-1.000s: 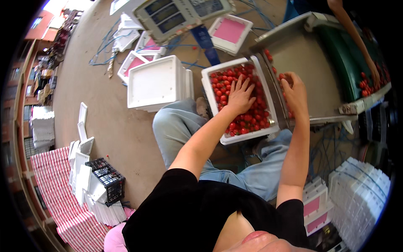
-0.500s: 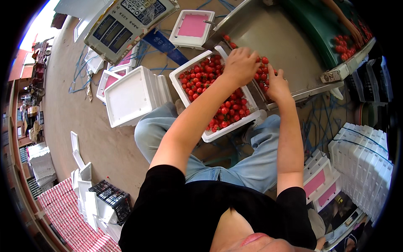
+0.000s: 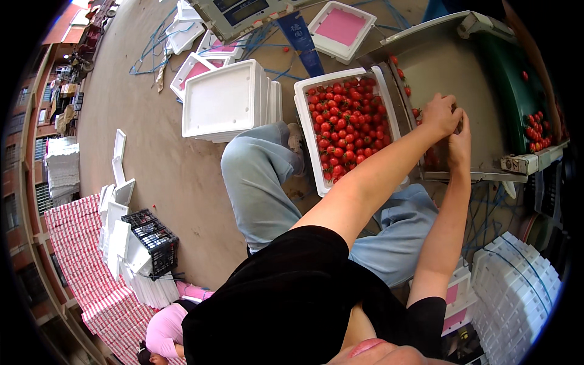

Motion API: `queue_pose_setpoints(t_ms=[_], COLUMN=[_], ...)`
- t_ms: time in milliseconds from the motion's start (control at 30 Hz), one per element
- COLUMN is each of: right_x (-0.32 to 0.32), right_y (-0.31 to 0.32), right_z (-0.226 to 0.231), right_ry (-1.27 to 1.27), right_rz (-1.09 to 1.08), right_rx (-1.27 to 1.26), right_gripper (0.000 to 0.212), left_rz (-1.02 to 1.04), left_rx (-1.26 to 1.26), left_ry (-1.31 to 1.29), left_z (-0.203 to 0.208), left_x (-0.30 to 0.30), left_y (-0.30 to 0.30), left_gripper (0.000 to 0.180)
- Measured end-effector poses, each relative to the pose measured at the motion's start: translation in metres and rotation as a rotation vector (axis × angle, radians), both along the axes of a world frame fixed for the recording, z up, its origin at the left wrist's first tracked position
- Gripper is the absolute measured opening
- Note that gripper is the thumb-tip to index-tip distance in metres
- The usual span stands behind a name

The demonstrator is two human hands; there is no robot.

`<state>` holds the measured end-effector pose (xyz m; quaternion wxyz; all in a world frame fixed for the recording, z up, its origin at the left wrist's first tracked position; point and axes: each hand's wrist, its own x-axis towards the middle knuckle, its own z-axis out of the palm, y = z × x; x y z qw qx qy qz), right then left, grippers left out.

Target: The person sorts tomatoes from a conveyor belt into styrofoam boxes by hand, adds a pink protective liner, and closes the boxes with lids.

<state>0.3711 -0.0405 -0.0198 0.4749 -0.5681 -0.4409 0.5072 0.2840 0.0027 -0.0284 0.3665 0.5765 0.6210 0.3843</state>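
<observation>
Both my hands are close together over the metal tray (image 3: 453, 79) on the right. My left hand (image 3: 442, 114) has its fingers curled in toward my right hand. My right hand (image 3: 460, 145) is closed, with thumb and fingers pointing up beside the left fingertips. Whether a small thing is between the fingers is hidden. Red cherry tomatoes (image 3: 399, 73) lie along the tray's left edge, partly under my left forearm. Between my knees and the tray stands a white foam box (image 3: 302, 115), filled with cherry tomatoes (image 3: 348, 125).
A green belt (image 3: 499, 85) with a cluster of tomatoes (image 3: 536, 131) adjoins the tray. A weighing scale (image 3: 243, 15) stands at the top on a blue post (image 3: 300, 45). Stacked white lids (image 3: 219, 100) are at left, foam boxes (image 3: 517, 292) at lower right. A person in pink (image 3: 165, 328) is at lower left.
My view has swung right. Both hands have moved from the box's right edge and the tomatoes beside it further over the tray, and come together. The other person's hand has left the tomatoes on the belt.
</observation>
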Motion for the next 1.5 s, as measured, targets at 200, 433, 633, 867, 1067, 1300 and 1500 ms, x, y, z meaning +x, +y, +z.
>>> queue_pose_setpoints(t_ms=[200, 433, 633, 867, 1067, 1300, 1500], right_x=[-0.039, -0.132, -0.107, -0.078, -0.07, -0.078, -0.078], right_y=[-0.022, -0.036, -0.024, -0.005, -0.001, -0.004, -0.008], right_z=[0.044, 0.01, 0.033, 0.042, 0.036, 0.043, 0.048], right_ry=[-0.081, -0.477, -0.292, -0.159, -0.153, -0.225, -0.291], right_rz=[0.108, 0.584, 0.447, 0.214, 0.209, 0.236, 0.249], right_rx=[0.241, 0.23, 0.066, 0.108, 0.144, 0.142, 0.169], right_gripper=[0.064, 0.071, 0.046, 0.033, 0.03, 0.029, 0.028], left_rz=[0.205, 0.216, 0.062, 0.212, 0.19, -0.035, -0.171], left_rx=[0.33, 0.241, 0.206, 0.082, 0.283, 0.379, 0.26], left_ry=[-0.299, -0.087, 0.15, -0.22, 0.053, 0.311, 0.556], left_z=[0.034, -0.037, -0.071, -0.074, -0.064, -0.053, -0.055], left_x=[-0.038, -0.204, -0.274, -0.31, -0.289, -0.237, -0.206], left_y=[-0.024, -0.035, -0.054, -0.081, -0.092, -0.084, -0.091], left_gripper=[0.026, 0.025, 0.02, 0.02, 0.021, 0.028, 0.051])
